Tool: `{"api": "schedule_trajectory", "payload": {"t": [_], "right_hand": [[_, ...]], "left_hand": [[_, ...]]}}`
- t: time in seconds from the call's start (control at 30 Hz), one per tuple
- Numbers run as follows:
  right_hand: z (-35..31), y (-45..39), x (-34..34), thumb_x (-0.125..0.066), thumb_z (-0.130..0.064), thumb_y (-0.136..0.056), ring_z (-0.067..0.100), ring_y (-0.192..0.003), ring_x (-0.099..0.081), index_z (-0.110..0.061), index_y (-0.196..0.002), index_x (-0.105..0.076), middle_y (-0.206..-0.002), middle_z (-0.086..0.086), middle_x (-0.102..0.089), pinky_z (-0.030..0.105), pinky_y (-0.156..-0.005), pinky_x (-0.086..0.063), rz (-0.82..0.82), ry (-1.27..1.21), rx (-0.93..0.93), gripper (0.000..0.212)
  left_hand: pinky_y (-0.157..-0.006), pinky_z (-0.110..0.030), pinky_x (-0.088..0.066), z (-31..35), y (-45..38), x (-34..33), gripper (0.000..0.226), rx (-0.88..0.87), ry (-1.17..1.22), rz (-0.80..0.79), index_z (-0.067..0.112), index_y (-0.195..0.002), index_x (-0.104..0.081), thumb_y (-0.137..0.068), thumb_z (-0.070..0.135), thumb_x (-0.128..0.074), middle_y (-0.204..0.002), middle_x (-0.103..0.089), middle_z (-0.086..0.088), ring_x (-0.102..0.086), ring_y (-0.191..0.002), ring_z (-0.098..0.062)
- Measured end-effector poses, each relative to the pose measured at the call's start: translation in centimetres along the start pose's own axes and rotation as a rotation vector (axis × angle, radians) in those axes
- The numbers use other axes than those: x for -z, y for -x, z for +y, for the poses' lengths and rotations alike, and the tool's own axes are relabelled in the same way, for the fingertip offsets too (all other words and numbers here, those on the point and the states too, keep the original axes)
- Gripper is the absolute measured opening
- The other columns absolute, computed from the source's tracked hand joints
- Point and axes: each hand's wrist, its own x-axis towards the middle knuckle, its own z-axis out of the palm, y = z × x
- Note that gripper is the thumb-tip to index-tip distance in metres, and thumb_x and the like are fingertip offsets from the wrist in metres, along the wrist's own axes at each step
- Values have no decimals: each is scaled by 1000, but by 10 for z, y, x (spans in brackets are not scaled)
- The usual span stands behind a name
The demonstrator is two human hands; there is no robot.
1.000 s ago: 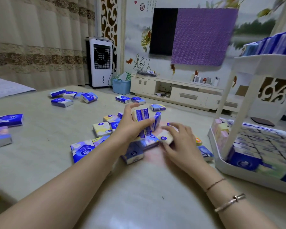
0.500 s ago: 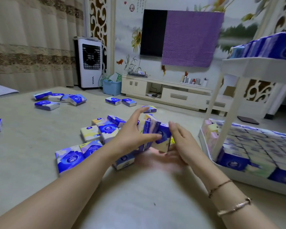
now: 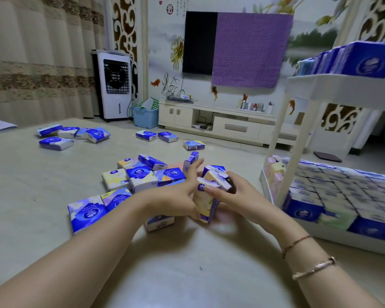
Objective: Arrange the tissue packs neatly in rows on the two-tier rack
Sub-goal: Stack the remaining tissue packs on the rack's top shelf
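While both hands pinched them, the tissue packs [image 3: 210, 192] stood upright between left hand [image 3: 178, 196] and right hand [image 3: 236, 196].

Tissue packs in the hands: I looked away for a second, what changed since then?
The right hand picked a pack off the floor and pressed it against those the left hand held upright; both now clamp one bunch of packs. The loose packs and the rack stayed put.
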Motion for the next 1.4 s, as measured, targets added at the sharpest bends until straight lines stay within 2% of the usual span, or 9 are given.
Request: {"api": "schedule_trajectory", "payload": {"t": [0.1, 0.2, 0.37, 0.5, 0.73, 0.97, 1.13, 1.3, 1.4], "right_hand": [[-2, 1, -2, -77, -43, -73, -1, -99, -63, -33, -125, -46, -117, -12, -62, 19, -79, -52, -10, -37, 15, 62], [1, -2, -5, -79, -37, -74, -12, -103, -56, -33, -141, -20, -128, -15, -53, 7, -78, -48, -35, 4, 1, 89], [12, -3, -14, -82, -45, -65, -2, -127, -46, -38, -146, 1, -141, -17, -43, 23, -105, -41, -113, 8, 26, 116], [17, -4, -17, -73, -67, -60, 3, -125, -49, -35, -139, -14, -136, -13, -48, 32, -104, -44, -79, 75, 45, 103], [3, -1, -8, -80, -27, -75, -5, -88, -62, -21, -106, -53, -101, -12, -65, 16, -73, -51, 61, 85, 75, 42], [-37, 16, 11, -81, -21, -74, 4, -81, -60, -20, -100, -55, -90, -8, -67, 13, -67, -48, 72, 99, 118, 36], [-109, 57, 61, -79, -22, -75, -2, -90, -65, -24, -111, -55, -100, -11, -68, 18, -74, -54, 30, 175, 223, 43], [-164, 99, 103, -80, -50, -67, 0, -94, -65, -28, -115, -47, -104, -11, -68, 26, -82, -54, 58, 237, 283, 62], [-183, 125, 136, -77, -40, -74, -4, -83, -65, -24, -117, -44, -94, -12, -69, 22, -74, -55, 116, 226, 274, 57]], "left_hand": [[-101, -40, -47, -9, -2, 9, 116, 39, 126, 17, 69, -133, 4, -62, 15, -71, -146, -42, 14, -56, -120, -15], [-106, -37, -42, -8, 0, 11, 113, 46, 172, 41, 48, -147, -5, -64, 8, -70, -148, -40, 13, -49, -127, -10], [-104, -28, -43, -3, 5, 9, 74, 17, 108, -19, 38, -140, -38, -79, 4, -65, -129, -58, 20, -53, -120, 1], [-104, -25, -41, 1, 7, 8, 61, 26, 98, -26, 35, -137, -44, -87, 2, -56, -128, -59, 20, -52, -120, 1], [-107, -35, -41, 10, 10, 4, 51, -9, 127, 82, 24, -129, -55, -86, -3, -51, -126, -63, 8, -57, -118, -7], [-82, -13, -52, 44, 40, 8, 61, -77, 218, 154, 17, -132, -46, -80, -8, -63, -116, -61, 7, -61, -101, -2], [-75, -17, -53, 109, 67, 25, 54, -230, 187, 229, 22, -114, -53, -72, -3, -75, -113, -62, 7, -63, -93, 5], [-85, -25, -55, 179, 95, 32, 52, -365, 150, 221, 16, -117, -52, -74, -1, -76, -118, -62, 2, -63, -107, -12], [-93, -31, -52, 220, 93, 27, 54, -422, 145, 189, 16, -118, -53, -73, 0, -78, -118, -65, 3, -66, -104, -11]]}}
